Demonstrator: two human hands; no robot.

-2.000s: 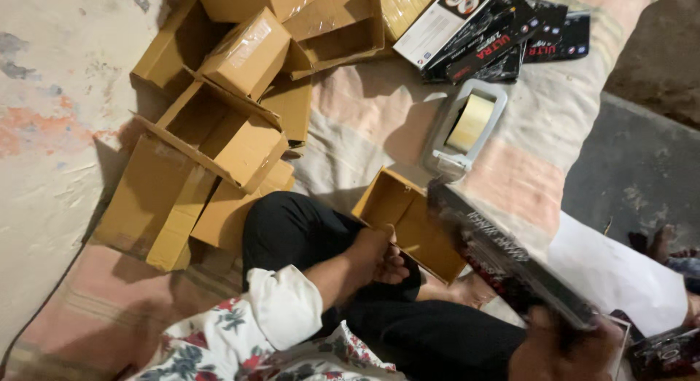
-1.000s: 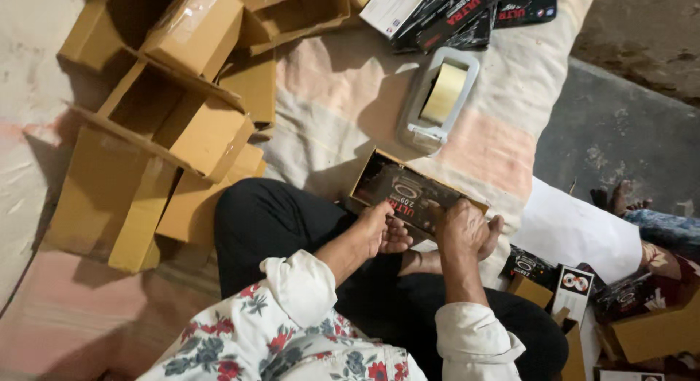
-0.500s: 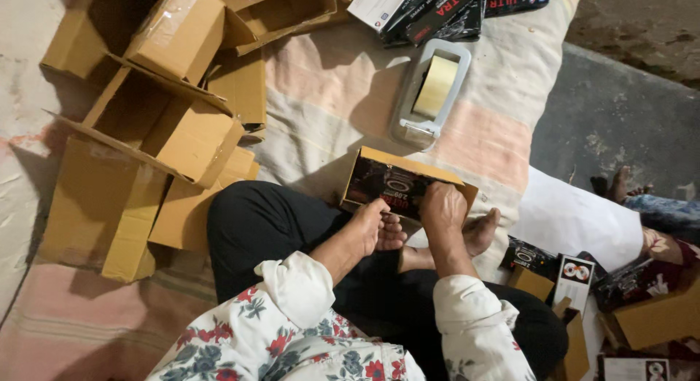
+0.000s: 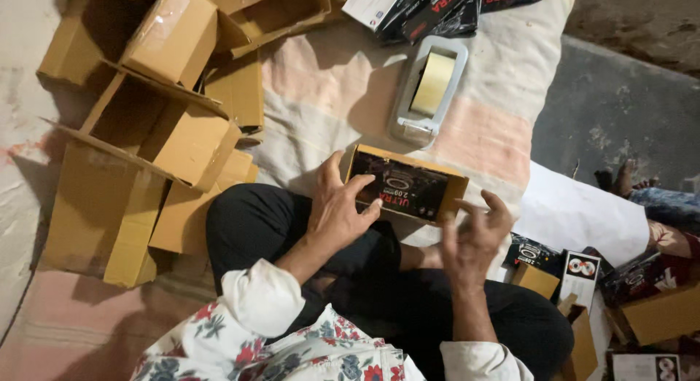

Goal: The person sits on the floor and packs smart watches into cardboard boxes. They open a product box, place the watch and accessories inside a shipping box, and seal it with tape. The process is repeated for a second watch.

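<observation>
1. The person sits cross-legged on a blanket spread over the floor, in black trousers and a flowered top with white cuffs.
2. A small open carton lies on the blanket just in front of the knees. A black packet fills it, lying flat, printed face up.
3. The left hand rests on the carton's near-left end. Its fingers are spread and loosely curled, the fingertips on the packet's left edge and the thumb up by the carton's corner. It presses more than it clasps; nothing is closed inside the grip.
4. The right hand hangs just at the carton's right end, fingers open and bent like a claw, somewhat blurred. I cannot tell whether the fingertips touch the cardboard; it has hold of nothing.
5. A grey tape dispenser with a tan roll lies beyond the carton, near but apart from it.
6. Empty brown boxes are heaped to the left, several with flaps open.
7. More dark packets are stacked at the blanket's far edge.
8. To the right lie a white sheet, a few small packets and boxes, and another person's bare foot on the grey floor.
</observation>
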